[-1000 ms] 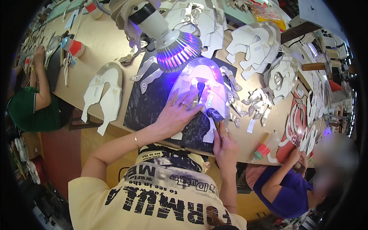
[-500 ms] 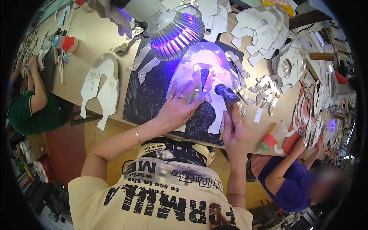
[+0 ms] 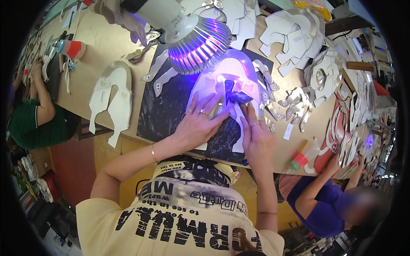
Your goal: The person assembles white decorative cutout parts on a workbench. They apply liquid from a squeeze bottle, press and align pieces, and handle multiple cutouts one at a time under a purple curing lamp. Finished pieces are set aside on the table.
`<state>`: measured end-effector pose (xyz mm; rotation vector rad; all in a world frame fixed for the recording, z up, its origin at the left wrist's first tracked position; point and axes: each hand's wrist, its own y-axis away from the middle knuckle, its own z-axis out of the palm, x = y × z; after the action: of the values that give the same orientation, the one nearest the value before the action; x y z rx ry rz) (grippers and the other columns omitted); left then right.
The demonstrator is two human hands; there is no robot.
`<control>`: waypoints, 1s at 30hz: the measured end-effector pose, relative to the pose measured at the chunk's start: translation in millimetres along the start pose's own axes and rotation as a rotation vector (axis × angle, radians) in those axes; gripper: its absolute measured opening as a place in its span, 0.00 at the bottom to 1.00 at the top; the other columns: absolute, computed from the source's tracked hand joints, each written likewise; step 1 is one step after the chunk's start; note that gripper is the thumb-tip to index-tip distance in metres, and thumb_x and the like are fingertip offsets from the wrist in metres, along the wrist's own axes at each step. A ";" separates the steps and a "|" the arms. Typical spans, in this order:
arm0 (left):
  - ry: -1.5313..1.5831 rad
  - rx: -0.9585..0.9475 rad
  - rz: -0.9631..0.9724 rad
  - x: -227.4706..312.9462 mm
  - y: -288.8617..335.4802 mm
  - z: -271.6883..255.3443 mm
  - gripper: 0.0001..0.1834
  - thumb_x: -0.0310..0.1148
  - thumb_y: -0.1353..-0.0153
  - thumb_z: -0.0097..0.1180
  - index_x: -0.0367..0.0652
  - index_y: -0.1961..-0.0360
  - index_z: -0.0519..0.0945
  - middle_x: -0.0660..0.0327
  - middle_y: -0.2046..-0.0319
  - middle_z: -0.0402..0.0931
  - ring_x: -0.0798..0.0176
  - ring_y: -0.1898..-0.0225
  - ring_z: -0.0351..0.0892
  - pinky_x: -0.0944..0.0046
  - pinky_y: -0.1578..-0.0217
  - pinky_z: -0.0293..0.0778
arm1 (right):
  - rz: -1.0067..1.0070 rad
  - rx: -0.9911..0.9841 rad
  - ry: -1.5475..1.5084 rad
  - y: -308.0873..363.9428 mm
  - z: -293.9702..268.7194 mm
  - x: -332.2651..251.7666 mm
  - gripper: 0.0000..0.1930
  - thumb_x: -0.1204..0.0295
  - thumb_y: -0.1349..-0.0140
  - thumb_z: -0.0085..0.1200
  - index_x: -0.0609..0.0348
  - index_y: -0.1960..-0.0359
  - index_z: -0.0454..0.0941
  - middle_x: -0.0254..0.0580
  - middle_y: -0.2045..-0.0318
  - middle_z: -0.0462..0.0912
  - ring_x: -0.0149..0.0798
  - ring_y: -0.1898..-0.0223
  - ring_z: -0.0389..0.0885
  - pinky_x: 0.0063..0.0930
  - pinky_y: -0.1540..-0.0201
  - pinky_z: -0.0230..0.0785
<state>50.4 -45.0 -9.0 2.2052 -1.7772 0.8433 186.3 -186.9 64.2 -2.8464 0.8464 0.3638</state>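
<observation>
A white and grey shoe upper [image 3: 206, 83], U-shaped with a perforated toe, lies flat on a black marbled board [image 3: 159, 109] under violet light. My left hand [image 3: 197, 121] rests on its left leg with fingers stretched out, pressing near the central opening. My right hand [image 3: 257, 135] is closed round the handle of a small hammer [image 3: 241, 97]. The dark hammer head is over the inner edge of the right leg, by my left fingertips. Whether it touches the upper I cannot tell.
A finned lamp [image 3: 200, 45] hangs low over the board's far side. Another upper [image 3: 112, 96] lies left. Small grey-white pieces [image 3: 294, 102] and stacked uppers [image 3: 294, 36] lie right and behind. A glue bottle [image 3: 305, 155] stands near a co-worker in purple [image 3: 314, 209]; another co-worker sits left.
My right hand has moved the hammer left and slightly up, from beside the upper's right leg to its central opening. My left hand stays nearly in place.
</observation>
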 end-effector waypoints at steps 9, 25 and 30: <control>0.007 -0.017 -0.011 0.7 1.5 -1.4 0.29 0.34 0.43 0.61 0.56 0.37 0.73 0.46 0.33 0.59 0.44 0.31 0.57 0.34 0.31 0.46 | 0.060 0.011 0.116 -21.5 6.7 -7.8 0.23 0.65 0.33 0.56 0.51 0.37 0.74 0.42 0.79 0.75 0.43 0.83 0.76 0.39 0.80 0.67; 0.016 -0.029 -0.004 -1.3 3.2 1.6 0.31 0.34 0.43 0.62 0.59 0.36 0.73 0.51 0.35 0.63 0.47 0.31 0.58 0.35 0.31 0.45 | -0.010 0.212 -0.177 -47.6 7.4 8.8 0.24 0.66 0.32 0.53 0.55 0.34 0.69 0.47 0.72 0.82 0.47 0.78 0.81 0.40 0.76 0.70; 0.014 -0.036 -0.002 -1.0 3.6 3.5 0.30 0.35 0.43 0.62 0.57 0.37 0.73 0.50 0.35 0.64 0.46 0.31 0.58 0.35 0.30 0.44 | -0.036 -0.025 -0.012 -51.5 9.7 -7.3 0.24 0.66 0.32 0.53 0.51 0.35 0.70 0.47 0.73 0.80 0.47 0.79 0.81 0.41 0.77 0.70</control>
<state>47.9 -46.7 -13.2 2.1734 -1.7694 0.8179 207.0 -138.4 60.6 -2.8749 0.7928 0.3895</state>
